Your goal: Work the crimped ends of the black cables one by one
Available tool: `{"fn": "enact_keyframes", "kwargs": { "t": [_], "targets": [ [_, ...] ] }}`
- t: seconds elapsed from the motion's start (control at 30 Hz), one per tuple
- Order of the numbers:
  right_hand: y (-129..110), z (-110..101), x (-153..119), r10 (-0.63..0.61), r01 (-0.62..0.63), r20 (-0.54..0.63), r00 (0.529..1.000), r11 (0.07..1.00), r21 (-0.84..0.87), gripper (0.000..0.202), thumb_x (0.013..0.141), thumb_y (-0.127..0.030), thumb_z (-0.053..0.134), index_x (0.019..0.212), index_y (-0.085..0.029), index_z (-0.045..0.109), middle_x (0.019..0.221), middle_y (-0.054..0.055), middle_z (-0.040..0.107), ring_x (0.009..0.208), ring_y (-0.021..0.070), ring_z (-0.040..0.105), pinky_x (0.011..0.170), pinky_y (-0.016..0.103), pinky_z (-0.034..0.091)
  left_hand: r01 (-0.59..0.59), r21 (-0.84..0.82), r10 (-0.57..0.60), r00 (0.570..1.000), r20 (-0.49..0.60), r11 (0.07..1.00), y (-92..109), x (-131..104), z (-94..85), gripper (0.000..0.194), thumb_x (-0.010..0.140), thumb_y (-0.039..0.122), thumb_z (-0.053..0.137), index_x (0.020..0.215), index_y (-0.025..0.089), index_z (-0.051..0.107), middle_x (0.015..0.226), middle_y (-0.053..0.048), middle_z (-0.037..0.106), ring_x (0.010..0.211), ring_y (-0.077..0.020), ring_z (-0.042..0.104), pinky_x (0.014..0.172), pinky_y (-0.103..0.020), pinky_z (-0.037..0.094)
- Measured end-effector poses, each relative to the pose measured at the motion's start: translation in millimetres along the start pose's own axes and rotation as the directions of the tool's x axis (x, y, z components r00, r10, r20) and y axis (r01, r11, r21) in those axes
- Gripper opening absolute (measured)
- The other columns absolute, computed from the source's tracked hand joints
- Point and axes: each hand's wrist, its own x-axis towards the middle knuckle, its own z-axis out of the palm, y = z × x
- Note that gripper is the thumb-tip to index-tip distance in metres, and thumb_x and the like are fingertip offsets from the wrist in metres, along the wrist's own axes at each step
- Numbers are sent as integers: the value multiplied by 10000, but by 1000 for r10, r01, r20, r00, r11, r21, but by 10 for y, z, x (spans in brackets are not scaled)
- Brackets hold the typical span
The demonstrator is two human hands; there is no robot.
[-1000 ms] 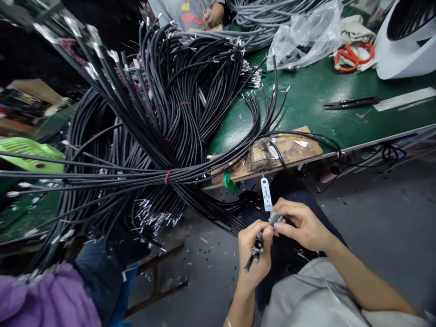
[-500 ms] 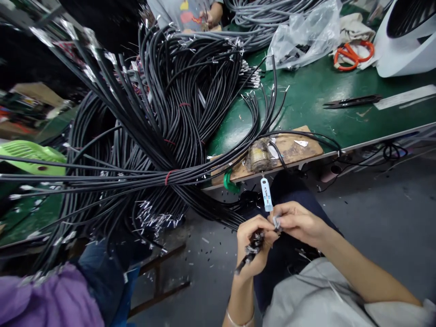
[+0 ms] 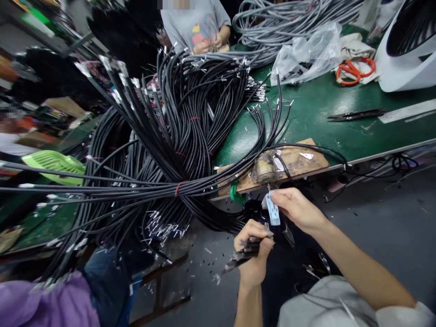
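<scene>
My left hand (image 3: 254, 250) is closed around a bunch of black cables (image 3: 240, 254) with ragged, silvery ends, held above my lap. My right hand (image 3: 296, 209) pinches the upper part of a light blue plastic piece (image 3: 273, 212) with a metal strip along it. That piece hangs at the end of a thin metal shaft (image 3: 269, 186), below a small grimy cylinder like a motor (image 3: 265, 167) on a wooden board (image 3: 306, 159). Something greyish beside my right fingertips is too blurred to name. More black cables (image 3: 218, 218) run from the pile towards my left hand.
A large heap of black cables (image 3: 180, 113) covers the left of the green table (image 3: 313, 100). Snips (image 3: 357, 115), orange-handled scissors (image 3: 356, 71), a plastic bag (image 3: 306, 54) and a white fan (image 3: 395, 68) lie beyond. A co-worker's hands (image 3: 209, 43) work opposite; a purple sleeve (image 3: 61, 299) shows left.
My right hand has moved up from the cable ends by my left hand to the blue piece. My left hand keeps its cables. The whole view has shifted slightly downward and right.
</scene>
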Motion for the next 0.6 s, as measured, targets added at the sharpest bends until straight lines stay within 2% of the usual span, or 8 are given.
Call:
{"fn": "enact_keyframes", "kwargs": {
  "t": [0.17,0.33,0.4,0.5,0.6],
  "targets": [
    [78,53,-21,30,-36,25,999,961,273,400,714,-508,746,643,-117,703,575,2,590,544,87,493,529,212,369,-38,51,36,998,46,998,-21,83,81,111,842,243,669,752,185,638,700,6,610,612,-109,560,580,-221,440],
    [186,30,-16,47,-80,94,995,915,395,422,756,-539,704,734,-118,720,629,27,628,581,108,533,561,229,407,14,44,-18,995,93,999,-33,72,75,77,857,203,641,784,181,643,700,12,613,555,-90,537,524,-201,419],
    [267,-28,-12,63,-98,97,993,908,407,465,780,-579,657,765,-118,719,668,50,646,623,131,554,586,251,415,30,16,-32,993,117,999,-39,48,46,66,864,208,633,803,183,642,706,12,612,534,-84,533,501,-196,410],
    [389,-188,-46,63,-69,27,998,924,377,487,812,-598,604,782,-124,712,694,60,646,665,140,555,605,258,400,24,-11,-22,988,150,1000,-23,18,0,82,870,224,627,802,183,650,700,6,614,529,-84,536,495,-195,405],
    [415,-359,-178,0,20,-104,995,981,192,384,834,-516,629,793,-141,700,685,29,610,649,122,511,607,252,382,1,2,-1,982,191,1000,27,12,-37,147,881,250,613,767,180,673,651,-6,620,556,-108,555,537,-219,427]
  ]
}}
